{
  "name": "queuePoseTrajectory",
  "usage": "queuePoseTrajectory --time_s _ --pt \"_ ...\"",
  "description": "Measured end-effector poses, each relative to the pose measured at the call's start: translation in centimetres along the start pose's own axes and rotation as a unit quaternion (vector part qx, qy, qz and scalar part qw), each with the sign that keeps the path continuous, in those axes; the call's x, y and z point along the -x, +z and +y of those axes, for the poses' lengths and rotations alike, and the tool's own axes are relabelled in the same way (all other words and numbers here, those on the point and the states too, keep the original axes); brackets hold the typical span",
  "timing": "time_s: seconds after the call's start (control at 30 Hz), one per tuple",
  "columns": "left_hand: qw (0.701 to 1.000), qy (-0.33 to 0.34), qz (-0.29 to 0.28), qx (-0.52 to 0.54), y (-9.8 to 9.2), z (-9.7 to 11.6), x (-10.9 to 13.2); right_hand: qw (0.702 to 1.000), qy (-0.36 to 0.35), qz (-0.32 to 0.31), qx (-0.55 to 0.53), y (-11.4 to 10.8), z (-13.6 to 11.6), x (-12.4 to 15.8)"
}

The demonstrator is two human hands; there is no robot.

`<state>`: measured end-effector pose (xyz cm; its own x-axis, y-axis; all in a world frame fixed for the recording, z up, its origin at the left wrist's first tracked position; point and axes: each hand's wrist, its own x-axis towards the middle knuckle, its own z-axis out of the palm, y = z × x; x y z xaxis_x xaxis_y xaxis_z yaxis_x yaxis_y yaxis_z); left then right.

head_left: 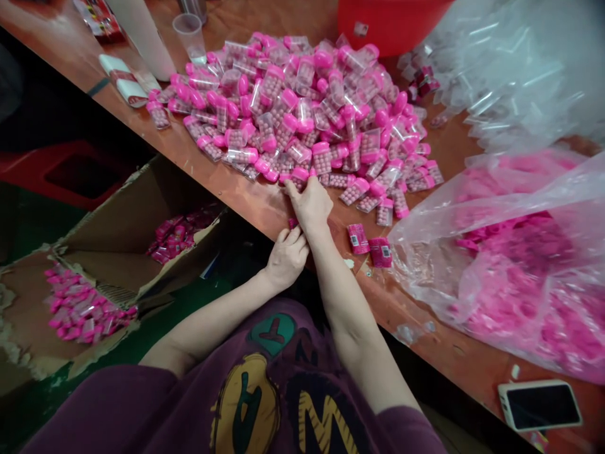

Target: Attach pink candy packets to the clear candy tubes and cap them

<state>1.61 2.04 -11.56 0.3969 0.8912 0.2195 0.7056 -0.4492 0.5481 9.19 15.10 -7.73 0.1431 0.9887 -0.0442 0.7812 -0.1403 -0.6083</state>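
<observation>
A heap of small clear candy bottles (321, 157) with pink caps and pink round candies lies on the brown table. My right hand (312, 205) is at the heap's front edge, thumb and fingers around a pink-capped bottle (299, 176); the fingertips are partly hidden. Just below it, at the table's edge, my left hand (287, 260) is closed, with a small dark-pink wrapper (293, 222) showing at its fingertips. To the right of my right forearm lie two pink wrapped packs (358, 239) with barcodes.
A clear bag of pink pieces (515, 271) and a mound of clear plastic containers (510, 75) occupy the right. A red tub (390, 25) and a clear cup (190, 36) stand behind. Bottom right is a phone (541, 405). Below left, a cardboard box (118, 252) contains pink packs.
</observation>
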Motion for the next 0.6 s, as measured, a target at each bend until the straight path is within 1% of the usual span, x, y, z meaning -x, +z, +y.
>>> queuePoseTrajectory --time_s 0.07,0.1,0.17,0.23,0.3,0.37,0.4,0.43,0.5,0.57,0.6 --pt "0.999 -0.004 0.005 0.054 -0.3 -0.2 0.0 0.999 -0.011 0.001 -0.034 0.4 0.4 -0.3" --pt "0.996 -0.011 0.012 0.089 -0.4 -0.3 0.0 0.998 -0.016 0.0 -0.065 0.3 0.9 -0.3" --pt "0.986 -0.038 0.04 0.159 -0.6 -0.3 0.1 0.987 -0.021 0.003 -0.158 -0.7 2.5 0.2" --pt "0.971 -0.072 0.086 0.212 -0.9 -0.2 0.2 0.962 -0.011 0.007 -0.274 -2.6 4.8 1.6" --pt "0.955 -0.098 0.145 0.241 -1.3 0.1 0.4 0.924 0.012 -0.011 -0.383 -4.8 6.9 3.9" --pt "0.944 -0.103 0.192 0.247 -1.7 0.5 0.5 0.888 0.047 -0.04 -0.456 -6.5 8.2 6.8" --pt "0.944 -0.097 0.2 0.242 -1.9 0.7 0.6 0.871 0.068 -0.049 -0.484 -7.0 8.6 8.3" --pt "0.948 -0.088 0.196 0.234 -2.1 1.0 0.7 0.856 0.086 -0.054 -0.507 -7.1 8.6 9.6" --pt "0.96 -0.069 0.157 0.22 -2.2 1.5 1.0 0.833 0.112 -0.066 -0.537 -6.7 8.4 11.7" --pt "0.968 -0.047 0.112 0.221 -2.1 2.0 1.4 0.82 0.125 -0.067 -0.554 -5.8 8.0 13.0" --pt "0.968 -0.035 0.099 0.229 -2.1 2.4 1.8 0.818 0.13 -0.054 -0.557 -5.4 8.0 13.4"
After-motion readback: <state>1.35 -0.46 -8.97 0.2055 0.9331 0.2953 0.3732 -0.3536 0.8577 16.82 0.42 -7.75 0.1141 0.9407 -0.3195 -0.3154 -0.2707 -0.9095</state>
